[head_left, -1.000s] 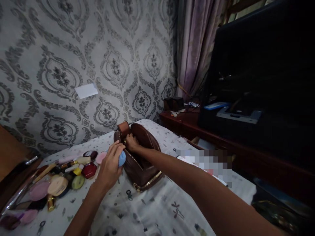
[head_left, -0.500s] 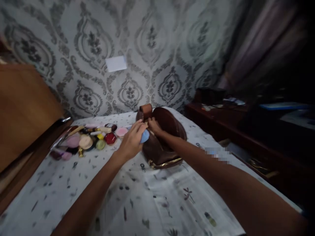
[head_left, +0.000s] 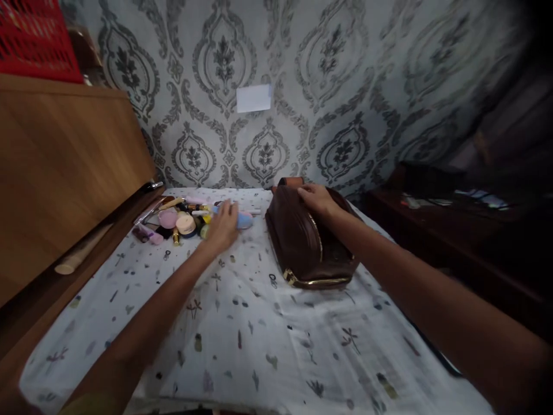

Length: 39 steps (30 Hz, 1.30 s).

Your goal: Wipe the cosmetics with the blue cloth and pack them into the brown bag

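A brown leather bag (head_left: pixel 298 236) with gold zips stands on the patterned white cloth. My right hand (head_left: pixel 318 200) grips the upper edge of its zipped opening, fingers closed on the leather. To the left, my left hand (head_left: pixel 223 227) is at the right end of a pile of cosmetics, palm down and slightly blurred. Under its fingers is a smooth light-blue item (head_left: pixel 245 220), partly covered; its kind cannot be made out. Close by lie a cream-coloured round jar (head_left: pixel 185 225), a pink sponge-like piece (head_left: pixel 168 218) and a small gold-capped bottle (head_left: pixel 175 236).
A wooden cabinet (head_left: pixel 69 173) borders the cloth at left, with a red plastic basket (head_left: pixel 37 40) on top. Patterned wallpaper with a white switch plate (head_left: pixel 253 98) rises behind. A dark red desk (head_left: pixel 436 230) holding small items stands at right.
My left hand has moved left from the bag to the cosmetics with the blue item. My right hand has come out of the bag's opening onto its upper edge. The view has turned left.
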{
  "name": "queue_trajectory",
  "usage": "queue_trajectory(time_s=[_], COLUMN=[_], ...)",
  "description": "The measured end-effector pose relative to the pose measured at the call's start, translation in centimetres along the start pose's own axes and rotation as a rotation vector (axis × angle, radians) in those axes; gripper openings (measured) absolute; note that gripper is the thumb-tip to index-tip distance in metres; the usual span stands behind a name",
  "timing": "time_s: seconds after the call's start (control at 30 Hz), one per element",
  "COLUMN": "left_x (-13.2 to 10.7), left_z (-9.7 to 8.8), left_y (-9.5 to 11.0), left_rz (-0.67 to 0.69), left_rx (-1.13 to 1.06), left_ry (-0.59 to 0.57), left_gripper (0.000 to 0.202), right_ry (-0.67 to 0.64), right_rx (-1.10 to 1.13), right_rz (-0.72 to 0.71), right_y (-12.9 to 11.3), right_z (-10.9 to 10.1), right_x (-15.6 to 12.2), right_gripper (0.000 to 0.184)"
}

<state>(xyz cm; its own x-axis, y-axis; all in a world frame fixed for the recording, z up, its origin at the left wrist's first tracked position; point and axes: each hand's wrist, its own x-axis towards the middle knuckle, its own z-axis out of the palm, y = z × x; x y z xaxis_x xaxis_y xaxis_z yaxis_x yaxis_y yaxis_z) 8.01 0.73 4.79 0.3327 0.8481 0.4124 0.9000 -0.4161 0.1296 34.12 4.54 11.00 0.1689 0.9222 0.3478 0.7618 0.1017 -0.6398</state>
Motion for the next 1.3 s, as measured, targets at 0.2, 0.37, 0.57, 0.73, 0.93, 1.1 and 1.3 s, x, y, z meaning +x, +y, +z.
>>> queue_trajectory(time_s=[0.2,0.37,0.57,0.73,0.93,1.1,1.3], left_x=[-2.6,-5.2,-4.5,-5.0,-6.7,-8.8,-9.6], left_z=[0.1,-0.2,1.0,0.8,0.1,1.0,1.2], left_y=[-3.6,-4.6,-3.8,-2.6,-2.6,-2.9,-2.4], left_rz=[-0.018,0.092,-0.084,-0.257,-0.224,0.064,0.191], left_rx=[0.101,-0.097,-0.546,-0.658,-0.623,-0.528,-0.381], left_ry=[-0.105,0.071,0.011,-0.115,-0.072,-0.038,0.041], left_gripper=[0.051,0.032,0.049,0.059,0.05,0.049,0.069], right_ry=[0.269,-0.145,-0.27,-0.324,-0.438,-0.43,-0.307], right_rx=[0.293,0.318,0.269,0.323,0.197,0.184,0.1], right_rz=[-0.546,-0.557,-0.159,-0.177,-0.232,-0.233,-0.433], right_y=[-6.4,-7.8,-6.8,-5.9,-5.3,-4.9,-5.0], right_z=[-0.7,6.8,12.9,13.1,13.0,13.1,13.2], right_x=[-9.4,-16.3,-17.0,-17.4,-16.6,-16.0,-16.2], right_gripper=[0.023,0.033,0.035,0.064,0.093,0.046,0.037])
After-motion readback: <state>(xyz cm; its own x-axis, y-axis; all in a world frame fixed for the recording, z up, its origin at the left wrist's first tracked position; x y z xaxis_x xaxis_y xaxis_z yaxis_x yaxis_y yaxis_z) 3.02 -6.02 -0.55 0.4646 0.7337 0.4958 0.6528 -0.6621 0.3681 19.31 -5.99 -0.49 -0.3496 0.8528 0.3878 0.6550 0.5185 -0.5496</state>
